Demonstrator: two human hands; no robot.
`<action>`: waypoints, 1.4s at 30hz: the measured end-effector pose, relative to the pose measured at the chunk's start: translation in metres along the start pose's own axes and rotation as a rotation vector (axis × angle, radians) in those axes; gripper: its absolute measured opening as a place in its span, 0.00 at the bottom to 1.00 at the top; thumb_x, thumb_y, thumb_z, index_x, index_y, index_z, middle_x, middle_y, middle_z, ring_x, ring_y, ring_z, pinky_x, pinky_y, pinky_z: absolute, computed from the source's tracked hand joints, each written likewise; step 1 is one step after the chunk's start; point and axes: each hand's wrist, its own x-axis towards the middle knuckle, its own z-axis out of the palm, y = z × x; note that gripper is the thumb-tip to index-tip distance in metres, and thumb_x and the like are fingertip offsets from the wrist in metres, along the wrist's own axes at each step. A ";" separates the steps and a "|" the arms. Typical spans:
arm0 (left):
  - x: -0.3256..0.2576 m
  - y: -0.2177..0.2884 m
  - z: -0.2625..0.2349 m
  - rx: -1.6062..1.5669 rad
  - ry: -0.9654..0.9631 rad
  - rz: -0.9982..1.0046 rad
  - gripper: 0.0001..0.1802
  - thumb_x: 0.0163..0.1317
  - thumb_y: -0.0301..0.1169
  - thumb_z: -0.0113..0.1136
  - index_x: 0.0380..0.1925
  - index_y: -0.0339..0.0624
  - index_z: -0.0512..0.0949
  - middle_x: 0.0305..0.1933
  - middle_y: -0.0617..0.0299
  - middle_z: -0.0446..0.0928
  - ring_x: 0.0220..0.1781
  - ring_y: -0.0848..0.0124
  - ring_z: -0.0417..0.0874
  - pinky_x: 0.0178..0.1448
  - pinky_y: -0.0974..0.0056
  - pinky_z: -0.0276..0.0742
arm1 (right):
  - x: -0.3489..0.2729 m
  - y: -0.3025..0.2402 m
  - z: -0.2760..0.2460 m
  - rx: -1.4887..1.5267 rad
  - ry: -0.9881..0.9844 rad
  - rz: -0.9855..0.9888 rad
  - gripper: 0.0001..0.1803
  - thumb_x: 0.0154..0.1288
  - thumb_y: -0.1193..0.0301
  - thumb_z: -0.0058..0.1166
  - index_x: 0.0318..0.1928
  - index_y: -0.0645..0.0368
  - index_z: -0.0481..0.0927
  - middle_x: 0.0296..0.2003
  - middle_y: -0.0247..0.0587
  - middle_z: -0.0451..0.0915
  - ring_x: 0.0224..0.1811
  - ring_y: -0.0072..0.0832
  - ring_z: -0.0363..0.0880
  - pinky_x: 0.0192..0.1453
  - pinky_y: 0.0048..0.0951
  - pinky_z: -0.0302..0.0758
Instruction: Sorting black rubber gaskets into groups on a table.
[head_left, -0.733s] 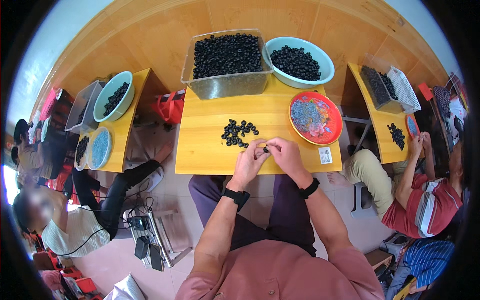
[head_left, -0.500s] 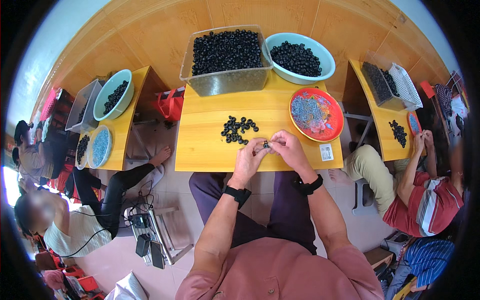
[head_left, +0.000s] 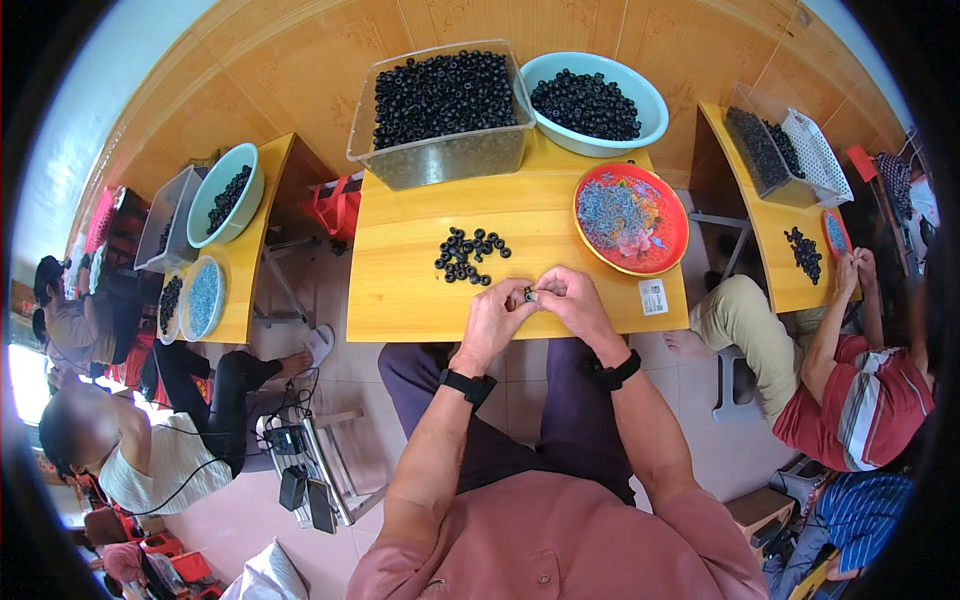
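Above the near edge of the yellow table (head_left: 400, 310), my two hands meet fingertip to fingertip. My left hand (head_left: 492, 318) pinches a small black ring-shaped part (head_left: 530, 296). The thumb and forefinger of my right hand (head_left: 574, 304) are closed at the same part; whether they hold a second small piece is too small to tell. Just beyond my left hand lies a loose group of black ring-shaped parts (head_left: 462, 271). Right of my right hand is a red round tray (head_left: 652, 266) with many small blue-grey pieces (head_left: 612, 210) on it.
A clear plastic bin (head_left: 440, 168) and a light-blue basin (head_left: 655, 125), both full of black rings, stand at the back of the table. A white label (head_left: 653, 297) lies near the right corner. Other people work at side tables left (head_left: 240, 300) and right (head_left: 770, 280).
The whole view has shifted slightly. My hands stay together over the table edge, with small finger movements around the black part. The person at left has moved a foot back.
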 end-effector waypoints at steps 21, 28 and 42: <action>-0.009 -0.004 0.008 0.244 0.104 0.318 0.14 0.63 0.30 0.67 0.46 0.37 0.79 0.35 0.49 0.79 0.39 0.51 0.81 0.44 0.53 0.79 | -0.002 -0.002 -0.003 0.019 -0.014 0.040 0.03 0.67 0.80 0.57 0.39 0.69 0.78 0.33 0.39 0.84 0.35 0.21 0.84 0.41 0.24 0.83; -0.008 -0.006 0.010 0.290 0.121 0.373 0.13 0.62 0.29 0.67 0.44 0.35 0.79 0.36 0.49 0.80 0.42 0.51 0.82 0.46 0.52 0.80 | -0.002 -0.001 -0.004 0.024 -0.022 0.026 0.04 0.67 0.79 0.58 0.40 0.68 0.78 0.33 0.38 0.83 0.35 0.20 0.83 0.42 0.23 0.83; -0.011 -0.003 0.006 0.239 0.128 0.330 0.15 0.61 0.27 0.67 0.48 0.37 0.81 0.38 0.46 0.82 0.43 0.48 0.83 0.48 0.51 0.79 | -0.001 0.006 0.003 -0.032 -0.028 -0.044 0.05 0.64 0.81 0.61 0.40 0.63 0.79 0.34 0.33 0.82 0.37 0.17 0.81 0.44 0.22 0.79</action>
